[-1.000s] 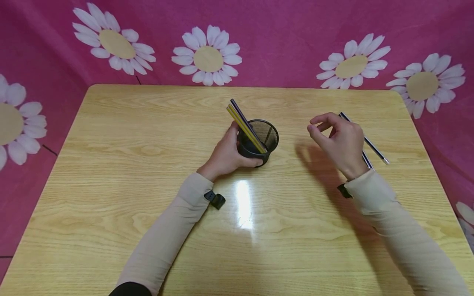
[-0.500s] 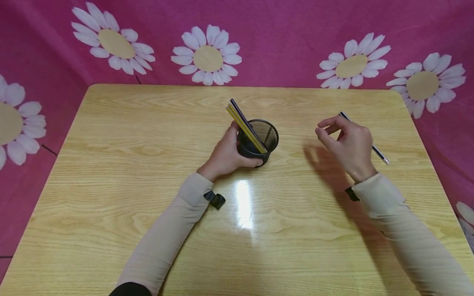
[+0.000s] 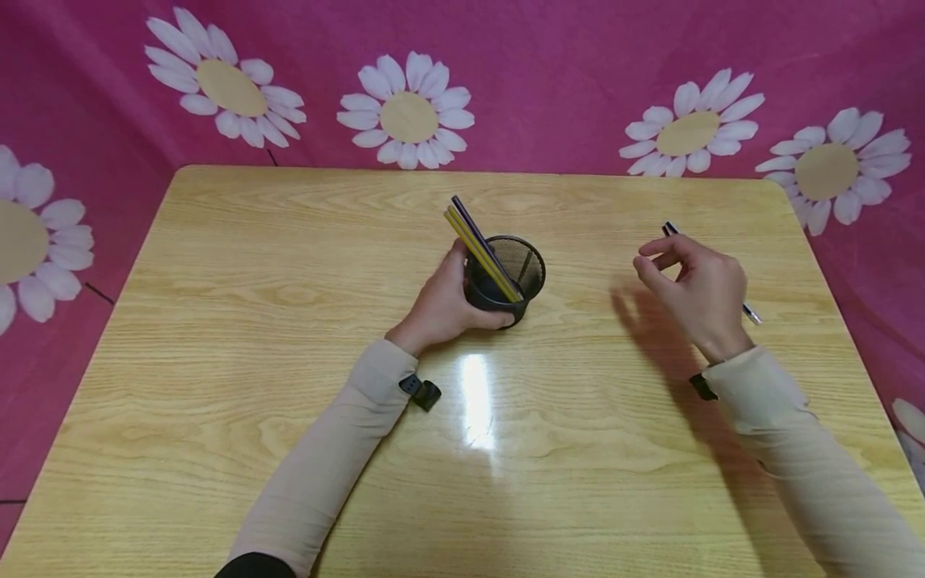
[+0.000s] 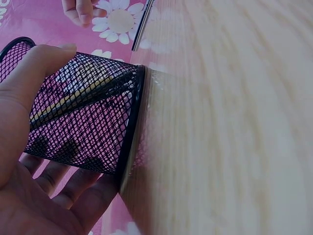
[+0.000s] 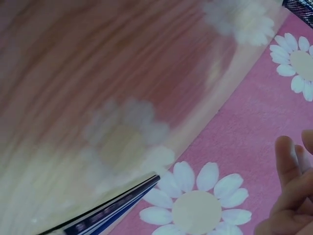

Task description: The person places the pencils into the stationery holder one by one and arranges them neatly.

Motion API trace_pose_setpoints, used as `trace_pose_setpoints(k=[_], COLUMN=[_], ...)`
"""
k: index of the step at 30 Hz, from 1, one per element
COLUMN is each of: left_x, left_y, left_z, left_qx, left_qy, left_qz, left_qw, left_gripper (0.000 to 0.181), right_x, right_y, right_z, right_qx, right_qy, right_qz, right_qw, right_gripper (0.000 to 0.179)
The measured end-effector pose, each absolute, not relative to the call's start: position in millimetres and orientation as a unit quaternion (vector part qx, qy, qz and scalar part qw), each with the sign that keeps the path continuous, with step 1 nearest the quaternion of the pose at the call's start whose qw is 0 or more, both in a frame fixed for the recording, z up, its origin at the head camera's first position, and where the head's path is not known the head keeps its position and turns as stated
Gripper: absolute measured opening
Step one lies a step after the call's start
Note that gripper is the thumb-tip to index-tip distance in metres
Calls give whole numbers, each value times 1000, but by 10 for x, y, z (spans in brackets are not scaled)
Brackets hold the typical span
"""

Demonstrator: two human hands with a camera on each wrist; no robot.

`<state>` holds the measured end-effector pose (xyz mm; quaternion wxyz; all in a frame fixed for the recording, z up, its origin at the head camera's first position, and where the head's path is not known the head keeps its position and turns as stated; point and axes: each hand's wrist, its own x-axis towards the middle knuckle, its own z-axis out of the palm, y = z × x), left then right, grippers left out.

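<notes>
My left hand [image 3: 444, 301] grips a black mesh pencil cup [image 3: 515, 253] near the table's middle. In the left wrist view, its thumb lies along one side of the cup [image 4: 93, 132] and its fingers are behind the other. Yellow pencils [image 3: 471, 243] and a dark pencil [image 3: 470, 223] lean leftward inside the cup. My right hand [image 3: 701, 293] hovers at the right, fingers loosely bent, nothing visible between them. Below it lie dark pencils [image 5: 115, 203], mostly hidden by the hand in the head view; a silver-tipped pencil end [image 3: 751, 313] sticks out.
The wooden table [image 3: 253, 321] has a far edge just beyond the cup, against a pink cloth [image 3: 549, 80] with large daisies. Small black cameras are strapped to both wrists; the left wrist camera [image 3: 421, 392] sits close to the tabletop.
My right hand has drifted right and slightly nearer, covering more of the dark pencils. The left hand and the cup have stayed in place.
</notes>
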<state>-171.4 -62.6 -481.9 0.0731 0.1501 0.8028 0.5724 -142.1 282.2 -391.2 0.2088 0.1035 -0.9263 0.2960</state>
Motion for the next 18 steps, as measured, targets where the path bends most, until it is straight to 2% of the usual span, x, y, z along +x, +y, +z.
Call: trace_pose_setpoints(k=[18], left_x=[-1718], left_y=[-619], left_z=[-4847], left_qx=[153], left_qy=[804], left_qz=[571], left_qw=[63], left_gripper=[114], right_x=[-1344], right_y=[3106], right_z=[-3991], right_qx=[53], right_qy=[-954], right_qz=[252], right_qw=[155], right_gripper=[21])
